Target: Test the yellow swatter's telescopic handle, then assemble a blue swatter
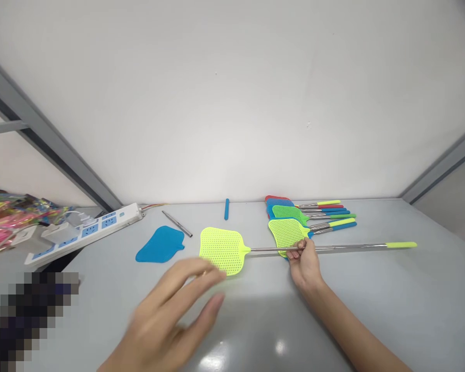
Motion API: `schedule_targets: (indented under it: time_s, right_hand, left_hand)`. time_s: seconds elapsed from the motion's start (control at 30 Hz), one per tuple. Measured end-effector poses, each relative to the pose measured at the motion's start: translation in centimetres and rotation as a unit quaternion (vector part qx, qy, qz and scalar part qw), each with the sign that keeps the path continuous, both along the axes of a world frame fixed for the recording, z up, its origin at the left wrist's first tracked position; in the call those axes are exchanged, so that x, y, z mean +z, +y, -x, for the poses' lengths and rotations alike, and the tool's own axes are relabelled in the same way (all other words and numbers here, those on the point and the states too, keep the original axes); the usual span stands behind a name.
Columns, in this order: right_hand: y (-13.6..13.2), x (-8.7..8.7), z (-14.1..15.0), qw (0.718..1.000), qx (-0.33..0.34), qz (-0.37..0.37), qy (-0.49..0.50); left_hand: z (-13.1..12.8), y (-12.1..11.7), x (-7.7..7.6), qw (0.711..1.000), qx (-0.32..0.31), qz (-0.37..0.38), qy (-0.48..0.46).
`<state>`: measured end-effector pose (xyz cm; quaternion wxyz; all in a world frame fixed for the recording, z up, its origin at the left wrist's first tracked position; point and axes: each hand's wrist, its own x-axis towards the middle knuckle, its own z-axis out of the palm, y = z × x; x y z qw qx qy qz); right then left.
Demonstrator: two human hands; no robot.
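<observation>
The right hand (pixel 306 263) is gripping a yellow-green telescopic fly swatter (pixel 232 250) by its metal shaft, fingers wrapping the tube. The swatter is lying crosswise — perforated head to the left of this hand, coloured handle sleeve to its right. The left hand (pixel 174 310), blurred, is hovering near the head's lower edge with fingers spread and half curled, holding nothing visible; whether a fingertip is touching the mesh, I cannot tell.

Beyond the right hand, a pile of fly swatters (pixel 289 213) is resting on the table (pixel 372 289), its nearest yellow head passing under the gripped shaft. Beyond the left hand, a loose blue swatter head (pixel 160 244) is lying flat, with a bare metal rod (pixel 177 223) behind it and a blue sleeve (pixel 227 209) farther off, between the hands.

Handling, in my judgement: the swatter is looking light, its head flexible, its shaft stiff but smooth — possibly slippery, and liable to slide at the joints. The shaft near the head's neck or the sleeve is offering the surest hold.
</observation>
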<state>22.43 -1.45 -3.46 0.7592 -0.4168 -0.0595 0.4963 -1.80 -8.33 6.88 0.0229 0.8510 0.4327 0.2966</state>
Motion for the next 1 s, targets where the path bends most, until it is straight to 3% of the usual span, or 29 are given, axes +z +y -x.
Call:
schedule_targets:
  time_s: [0.13, 0.33, 0.67, 1.0]
  right_hand:
    - [-0.1, 0.1, 0.2, 1.0, 0.004, -0.001, 0.001]
    - [-0.4, 0.3, 0.6, 1.0, 0.019, 0.017, -0.011]
    - [-0.7, 0.5, 1.1, 0.998, 0.061, 0.002, -0.01]
    - [-1.2, 0.1, 2.5, 0.998, 0.047, -0.005, -0.031]
  left_hand:
    - [-2.4, 3.7, -1.6, 0.99, -0.005, 0.096, 0.102]
    - [-4.2, 6.1, -4.1, 0.986, -0.031, 0.087, 0.135]
    - [-4.8, 6.4, -5.8, 0.986, -0.05, 0.074, 0.144]
    - [-4.6, 5.0, -6.2, 0.983, -0.087, 0.087, 0.137]
